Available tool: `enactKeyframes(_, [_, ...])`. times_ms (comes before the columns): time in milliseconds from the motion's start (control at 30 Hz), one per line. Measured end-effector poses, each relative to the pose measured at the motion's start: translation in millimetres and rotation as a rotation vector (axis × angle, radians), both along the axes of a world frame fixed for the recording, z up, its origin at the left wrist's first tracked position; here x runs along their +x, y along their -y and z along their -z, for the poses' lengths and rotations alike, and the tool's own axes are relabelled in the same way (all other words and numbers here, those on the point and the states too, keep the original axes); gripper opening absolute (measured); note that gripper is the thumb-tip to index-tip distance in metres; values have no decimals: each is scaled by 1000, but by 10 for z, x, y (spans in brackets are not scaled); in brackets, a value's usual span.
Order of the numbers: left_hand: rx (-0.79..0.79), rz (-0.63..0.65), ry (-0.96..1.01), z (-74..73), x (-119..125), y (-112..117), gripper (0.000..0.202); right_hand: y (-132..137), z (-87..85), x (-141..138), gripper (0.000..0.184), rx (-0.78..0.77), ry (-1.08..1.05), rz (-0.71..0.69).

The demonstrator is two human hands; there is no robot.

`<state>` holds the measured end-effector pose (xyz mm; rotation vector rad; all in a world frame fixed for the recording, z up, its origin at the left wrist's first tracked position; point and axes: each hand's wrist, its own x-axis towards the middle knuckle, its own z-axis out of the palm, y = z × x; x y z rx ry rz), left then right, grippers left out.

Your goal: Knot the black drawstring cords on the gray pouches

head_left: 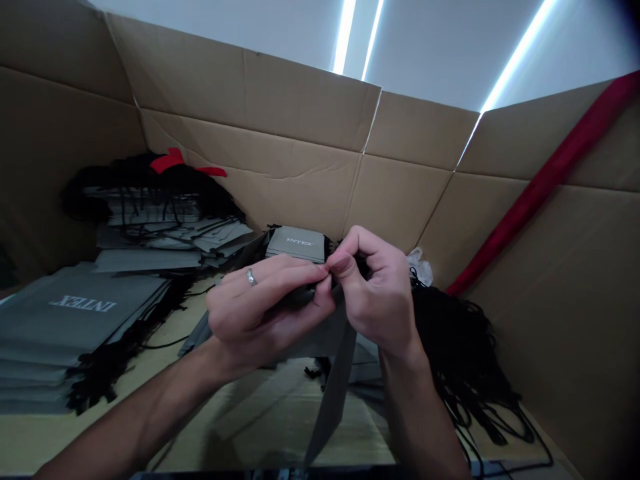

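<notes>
My left hand, with a ring on one finger, is closed in a pinch. Its fingertips meet those of my right hand, also pinching, in the middle of the view. A grey drawstring bag hangs edge-on below the fingers, its top gripped between both hands. The exact spot they pinch is hidden by the fingertips. Behind the hands lies a small stack of grey bags printed INTEX. More grey material shows under my wrists, partly covered.
A pile of grey INTEX bags with black cord ends lies at left. Behind it is a messy heap of bags with black cords and a red strip. Black cords lie at right. Cardboard walls surround the table, with a red band.
</notes>
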<state>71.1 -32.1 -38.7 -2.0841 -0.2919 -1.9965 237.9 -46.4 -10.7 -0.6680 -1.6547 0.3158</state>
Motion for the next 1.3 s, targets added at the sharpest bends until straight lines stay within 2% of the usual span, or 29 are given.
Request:
enactKeyframes(133, [62,-134,-50,8,-42,27,29,3,9,-48,30,-15,-19,29])
enactKeyframes(233, [83,-151,-66,19,-41,34,31,-12,24,-70,33,-57,-57,15])
enactKeyframes(333, [-61,-57,-14,10,-10,28,24,-43,26,-44,40,-107,-103,-39])
enactKeyframes(500, [-448,179,65,-76,16,21,15,-80,-23,117,40,-170,-87,-142])
enactKeyframes(600, [-636,316,119,-141,8,26,15,-55,-68,232,38,-157,-39,-125])
enactKeyframes(733, [-761,429,149,-216,3,58,16,16,-120,326,32,-159,12,-94])
enactKeyframes(800, [-802,445,152,-235,4,75,15,45,-137,337,26,-180,34,-98])
enactKeyframes(933, [-843,413,147,-231,2,76,13,60,-152,312,23,-181,53,-69])
enactKeyframes(1100, [-741,505,53,-208,-34,12,9,37,-142,288,22,-140,71,-39])
enactKeyframes(1233, [-719,470,86,-195,-45,-26,11,34,-134,282,29,-159,113,2])
enactKeyframes(1300, [-733,479,102,-183,-41,-40,14,31,-127,276,26,-178,114,-25])
